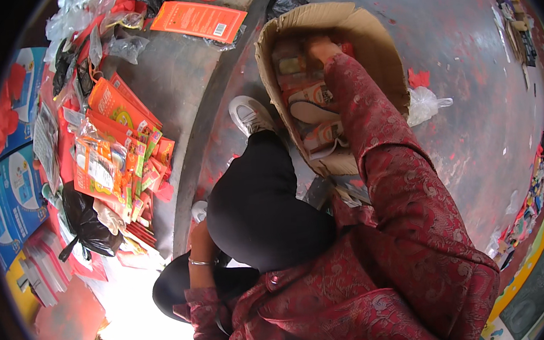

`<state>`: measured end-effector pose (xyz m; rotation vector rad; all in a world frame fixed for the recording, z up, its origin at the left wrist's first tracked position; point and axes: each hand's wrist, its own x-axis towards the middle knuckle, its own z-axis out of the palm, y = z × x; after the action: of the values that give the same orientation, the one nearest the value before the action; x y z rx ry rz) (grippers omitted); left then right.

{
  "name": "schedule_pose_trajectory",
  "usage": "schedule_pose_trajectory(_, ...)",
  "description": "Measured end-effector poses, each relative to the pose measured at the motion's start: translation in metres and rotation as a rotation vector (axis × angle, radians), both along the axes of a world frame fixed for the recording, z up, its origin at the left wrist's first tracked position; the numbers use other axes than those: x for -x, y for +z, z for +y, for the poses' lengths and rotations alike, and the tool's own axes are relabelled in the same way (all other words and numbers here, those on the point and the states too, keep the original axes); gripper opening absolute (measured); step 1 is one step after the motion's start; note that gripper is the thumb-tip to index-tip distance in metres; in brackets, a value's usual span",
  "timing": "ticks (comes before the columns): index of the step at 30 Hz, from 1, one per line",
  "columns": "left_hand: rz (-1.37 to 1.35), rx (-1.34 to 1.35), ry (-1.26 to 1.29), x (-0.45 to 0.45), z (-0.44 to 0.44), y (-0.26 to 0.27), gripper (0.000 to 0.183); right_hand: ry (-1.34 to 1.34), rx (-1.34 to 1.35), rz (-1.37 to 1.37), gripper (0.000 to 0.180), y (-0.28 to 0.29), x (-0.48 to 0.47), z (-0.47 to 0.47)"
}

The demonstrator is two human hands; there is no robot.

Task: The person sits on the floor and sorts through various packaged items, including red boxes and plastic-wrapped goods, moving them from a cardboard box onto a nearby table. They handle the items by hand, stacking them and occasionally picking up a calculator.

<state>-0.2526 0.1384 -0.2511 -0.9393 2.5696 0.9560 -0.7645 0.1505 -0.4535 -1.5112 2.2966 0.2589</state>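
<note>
My right hand (322, 47) reaches deep into a tall open cardboard box (372, 42). It is blurred among the packs at the far end, and I cannot tell whether its fingers grip one. Inside, nearer to me, lie packs with orange and white print (317, 92). A pale insole-shaped piece with a dark edge (313, 111) is among them. My left hand (201, 238), with a silver bangle (198, 262) on its wrist, rests low against my bent leg; its fingers are hidden behind the black trouser knee (252, 219).
A heap of orange printed packets (114, 115) spreads at the left, beside a black plastic bag (89, 222). A flat orange packet (200, 21) lies beyond. Blue printed boxes (19, 185) line the far left. Right of the box sits a clear plastic bag (425, 105) on the stained floor.
</note>
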Motion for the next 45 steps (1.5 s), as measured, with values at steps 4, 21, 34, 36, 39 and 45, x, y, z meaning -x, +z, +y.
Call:
schedule_pose_trajectory(4,-0.078,0.047,-0.053,-0.011,0.002,-0.011,0.015,0.108,-0.252,-0.329,0.061,0.023,-0.007,0.016)
schedule_pose_trajectory(21,-0.193,-0.004,-0.088,-0.001,0.003,-0.006,0.014,0.197,0.016,-0.227,0.017,0.132,-0.088,0.134)
schedule_pose_trajectory(34,-0.122,0.02,-0.078,0.02,0.005,0.007,0.013,0.365,0.135,-0.103,0.076,0.039,-0.032,0.065)
schedule_pose_trajectory(36,-0.32,-0.057,-0.053,0.016,0.007,-0.005,0.009,0.322,0.318,-0.106,0.082,0.023,-0.02,0.069)
schedule_pose_trajectory(39,-0.278,0.06,-0.101,-0.006,0.017,-0.017,0.011,0.344,0.216,-0.15,0.079,0.036,-0.02,0.077)
schedule_pose_trajectory(45,-0.266,0.129,-0.11,-0.001,0.011,-0.009,0.011,0.352,0.09,-0.198,0.073,0.059,-0.026,0.089)
